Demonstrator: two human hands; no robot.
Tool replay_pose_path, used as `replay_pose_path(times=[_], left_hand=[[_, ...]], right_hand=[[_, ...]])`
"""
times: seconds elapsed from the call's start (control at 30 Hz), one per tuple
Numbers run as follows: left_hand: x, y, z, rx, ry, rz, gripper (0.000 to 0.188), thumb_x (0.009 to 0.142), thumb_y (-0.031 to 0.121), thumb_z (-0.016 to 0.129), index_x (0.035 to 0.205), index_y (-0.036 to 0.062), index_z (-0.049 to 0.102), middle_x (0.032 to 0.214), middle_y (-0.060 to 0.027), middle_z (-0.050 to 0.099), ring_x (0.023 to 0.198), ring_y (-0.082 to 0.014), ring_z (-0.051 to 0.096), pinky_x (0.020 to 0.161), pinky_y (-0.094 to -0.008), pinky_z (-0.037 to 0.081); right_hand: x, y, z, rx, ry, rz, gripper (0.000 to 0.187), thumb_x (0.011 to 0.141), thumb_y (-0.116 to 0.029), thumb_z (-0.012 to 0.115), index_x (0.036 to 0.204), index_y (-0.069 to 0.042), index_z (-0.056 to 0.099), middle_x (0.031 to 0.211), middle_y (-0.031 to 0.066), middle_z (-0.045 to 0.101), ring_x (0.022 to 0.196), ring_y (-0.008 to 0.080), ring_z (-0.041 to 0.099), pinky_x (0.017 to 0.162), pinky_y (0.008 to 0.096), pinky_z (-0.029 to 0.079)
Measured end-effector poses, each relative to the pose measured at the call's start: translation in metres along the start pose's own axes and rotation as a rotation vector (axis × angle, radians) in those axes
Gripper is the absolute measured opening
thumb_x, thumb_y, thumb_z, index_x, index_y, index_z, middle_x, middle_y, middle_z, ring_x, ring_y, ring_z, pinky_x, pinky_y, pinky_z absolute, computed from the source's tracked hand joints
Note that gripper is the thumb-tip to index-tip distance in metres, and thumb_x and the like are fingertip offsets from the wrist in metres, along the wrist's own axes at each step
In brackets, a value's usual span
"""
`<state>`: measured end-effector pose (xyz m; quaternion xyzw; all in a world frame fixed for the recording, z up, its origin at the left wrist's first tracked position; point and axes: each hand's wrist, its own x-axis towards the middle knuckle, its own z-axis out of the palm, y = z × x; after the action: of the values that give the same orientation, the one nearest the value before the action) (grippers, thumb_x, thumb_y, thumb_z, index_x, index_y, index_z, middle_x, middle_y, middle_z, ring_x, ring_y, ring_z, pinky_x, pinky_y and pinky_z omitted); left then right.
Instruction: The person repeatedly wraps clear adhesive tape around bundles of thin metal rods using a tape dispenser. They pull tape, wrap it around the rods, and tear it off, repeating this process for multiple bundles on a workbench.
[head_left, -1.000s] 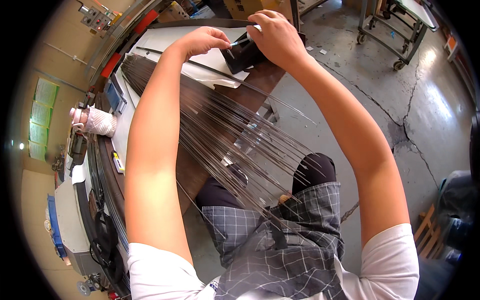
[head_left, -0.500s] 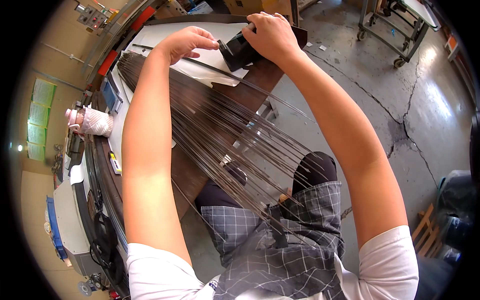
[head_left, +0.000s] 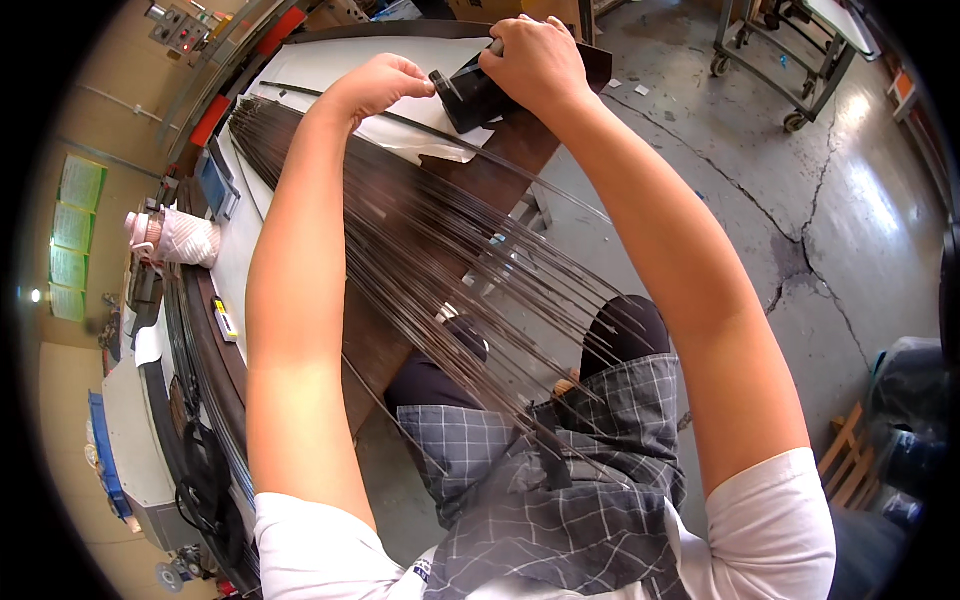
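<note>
At the far end of the table, my right hand [head_left: 540, 62] grips the top of a black tape dispenser [head_left: 473, 103]. My left hand [head_left: 385, 84] has thumb and fingers pinched together at the dispenser's front end; whatever is between the fingertips is too small to make out. Below my hands lies a fanned bundle of long, thin dark rods [head_left: 430, 220], crossing under my left forearm and reaching over the table's edge toward my lap. One separate dark strip [head_left: 480, 152] runs beneath my left hand, past the dispenser's near side.
White sheets [head_left: 330, 66] cover part of the brown table [head_left: 375, 345]. Along the left stand a pink-and-white bottle [head_left: 180, 237] and a small yellow-and-white item [head_left: 224, 318]. A wheeled cart [head_left: 775, 60] stands on the cracked floor at the far right.
My left fingers have closed together at the front of the dispenser, where they were slightly apart before. My right hand keeps its grip, and the whole view has shifted a little.
</note>
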<state>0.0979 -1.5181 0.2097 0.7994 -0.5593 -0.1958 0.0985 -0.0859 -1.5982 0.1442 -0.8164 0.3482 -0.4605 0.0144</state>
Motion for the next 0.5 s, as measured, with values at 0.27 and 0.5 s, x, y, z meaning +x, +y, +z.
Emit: replay_pose_path(times=[0.27,0.5], left_hand=[[-0.052,0.011,-0.003,0.156,0.779,0.526,0.013,0.079,0.018,0.064,0.078,0.0050,0.067,0.089,-0.0098,0.066,0.088,-0.0201,0.061,0.085,-0.0285,0.044],[-0.148,0.059,0.045,-0.956,-0.105,0.172,0.011,0.088,0.017,0.058,0.093,0.0085,0.062,0.087,-0.0011,0.065,0.078,-0.0067,0.062,0.063,-0.0183,0.048]], right_hand=[[-0.006,0.011,0.001,0.094,0.403,-0.183,0.037,0.077,-0.032,0.063,0.102,-0.005,0.065,0.105,0.0124,0.062,0.092,0.0296,0.059,0.090,0.0376,0.040],[-0.055,0.013,-0.091,0.475,-0.796,0.302,0.031,0.071,-0.034,0.070,0.077,-0.003,0.068,0.071,0.0078,0.063,0.067,0.0180,0.059,0.061,0.0311,0.047]])
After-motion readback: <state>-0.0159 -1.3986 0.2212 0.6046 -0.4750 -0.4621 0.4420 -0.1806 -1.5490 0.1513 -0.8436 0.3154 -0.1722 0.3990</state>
